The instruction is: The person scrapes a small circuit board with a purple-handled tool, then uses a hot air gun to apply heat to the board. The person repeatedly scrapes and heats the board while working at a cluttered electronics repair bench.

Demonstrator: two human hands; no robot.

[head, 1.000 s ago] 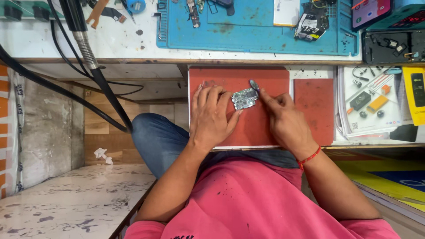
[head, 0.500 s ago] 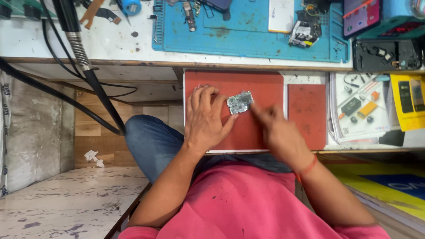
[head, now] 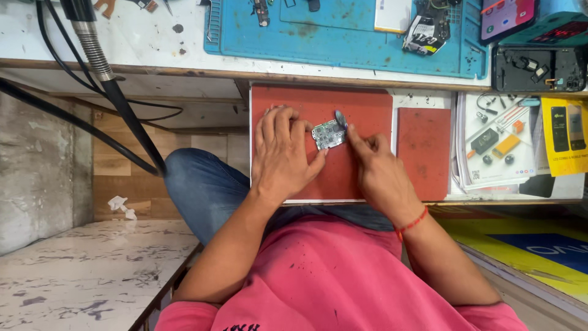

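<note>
Red mat (head: 367, 116) | left hand (head: 283, 153) steadies green circuit board (head: 328, 135) | right hand (head: 378, 173) pinches tool (head: 340, 117)

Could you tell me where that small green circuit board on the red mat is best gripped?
Pinch the circuit board by its bare edges, probably from the far side: it lies flat on the red mat, with the left hand and right hand crowding its near sides.

The right hand (head: 378, 175) has drawn back toward the circuit board (head: 328, 135) from its blurred sweep.

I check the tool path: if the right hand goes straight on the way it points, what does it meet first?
Probably the small circuit board: the right hand points up-left at it, tool tip beside its edge.
</note>
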